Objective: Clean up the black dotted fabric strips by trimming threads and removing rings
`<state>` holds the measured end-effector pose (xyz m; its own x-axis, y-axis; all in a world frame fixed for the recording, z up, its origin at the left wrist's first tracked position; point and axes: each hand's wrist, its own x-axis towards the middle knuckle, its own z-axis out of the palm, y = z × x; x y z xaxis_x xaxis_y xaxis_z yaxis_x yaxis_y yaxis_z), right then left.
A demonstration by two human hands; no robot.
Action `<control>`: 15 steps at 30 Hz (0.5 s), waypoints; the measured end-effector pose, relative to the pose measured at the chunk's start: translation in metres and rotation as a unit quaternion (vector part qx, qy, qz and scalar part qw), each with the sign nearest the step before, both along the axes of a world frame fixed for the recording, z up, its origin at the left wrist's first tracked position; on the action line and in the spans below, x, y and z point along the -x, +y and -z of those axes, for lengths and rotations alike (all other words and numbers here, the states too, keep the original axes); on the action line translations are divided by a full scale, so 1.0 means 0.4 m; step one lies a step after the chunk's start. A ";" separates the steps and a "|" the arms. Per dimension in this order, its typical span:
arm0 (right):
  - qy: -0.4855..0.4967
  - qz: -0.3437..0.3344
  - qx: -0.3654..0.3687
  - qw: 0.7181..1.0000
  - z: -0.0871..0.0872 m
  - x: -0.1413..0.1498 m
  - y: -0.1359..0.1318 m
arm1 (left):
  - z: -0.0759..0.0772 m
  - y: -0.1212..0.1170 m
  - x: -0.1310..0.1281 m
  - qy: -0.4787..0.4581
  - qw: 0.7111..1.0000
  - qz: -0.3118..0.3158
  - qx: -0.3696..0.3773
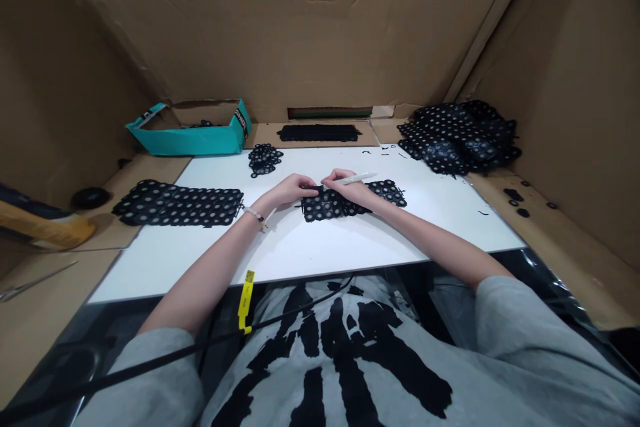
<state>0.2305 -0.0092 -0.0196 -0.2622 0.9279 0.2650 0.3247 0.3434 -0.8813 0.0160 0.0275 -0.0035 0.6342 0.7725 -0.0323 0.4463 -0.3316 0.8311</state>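
Note:
A black sheet of joined rings with pale round centres [327, 205] lies on the white board in front of me. My left hand [293, 191] pinches its upper left edge between thumb and fingers. My right hand [350, 190] is closed around a slim white pen-like tool [356, 179], whose tip meets the sheet's upper edge close to my left fingertips. The exact tip is too small to make out. Part of the sheet is hidden under my right hand and wrist. To the left lies a stack of similar black sheets [185, 204].
A teal box [190, 141] stands at the back left, beside a small black cluster [264, 160]. Behind lies a stack of black strips [319, 133]. A heap of black sheets [457, 137] is at the back right. Scissors [37, 281] lie left. Cardboard walls surround the white board [280, 253].

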 end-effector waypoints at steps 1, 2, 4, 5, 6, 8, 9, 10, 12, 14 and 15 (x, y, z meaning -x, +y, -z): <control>-0.008 0.000 -0.002 1.000 0.002 0.001 0.001 | 0.002 0.000 -0.001 0.002 1.000 -0.003 0.002; -0.018 0.003 -0.005 1.000 0.005 0.002 0.002 | 0.004 0.001 -0.001 0.006 1.000 -0.007 0.004; -0.034 0.012 -0.010 0.999 0.014 0.004 0.005 | 0.009 0.003 -0.002 0.009 1.000 -0.016 0.004; -0.039 0.017 -0.010 0.999 0.018 0.005 0.006 | 0.012 0.004 -0.003 0.010 1.000 -0.019 0.000; -0.042 0.019 -0.009 0.999 0.023 0.006 0.007 | 0.014 0.005 -0.004 0.011 1.000 -0.021 -0.004; -0.043 0.019 -0.007 0.999 0.029 0.007 0.009 | 0.017 0.004 -0.005 0.011 1.000 -0.021 -0.003; -0.043 0.017 -0.006 0.999 0.031 0.007 0.009 | 0.017 0.002 -0.005 0.011 1.000 -0.020 0.003; -0.042 0.016 -0.006 0.999 0.032 0.007 0.009 | 0.016 0.001 -0.005 0.011 1.000 -0.022 0.014; -0.044 0.017 -0.005 0.999 0.032 0.010 0.007 | 0.012 -0.003 -0.004 0.013 0.998 -0.030 0.047; -0.055 0.021 -0.009 0.998 0.031 0.015 0.004 | 0.006 -0.003 -0.001 0.026 0.996 -0.037 0.080; -0.067 0.025 -0.018 0.997 0.030 0.020 0.002 | 0.004 -0.002 0.001 0.034 0.994 -0.037 0.094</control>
<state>0.2226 -0.0085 -0.0317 -0.2503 0.9316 0.2635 0.4563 0.3535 -0.8166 0.0158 0.0266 -0.0051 0.5673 0.7935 -0.2202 0.5204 -0.1382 0.8427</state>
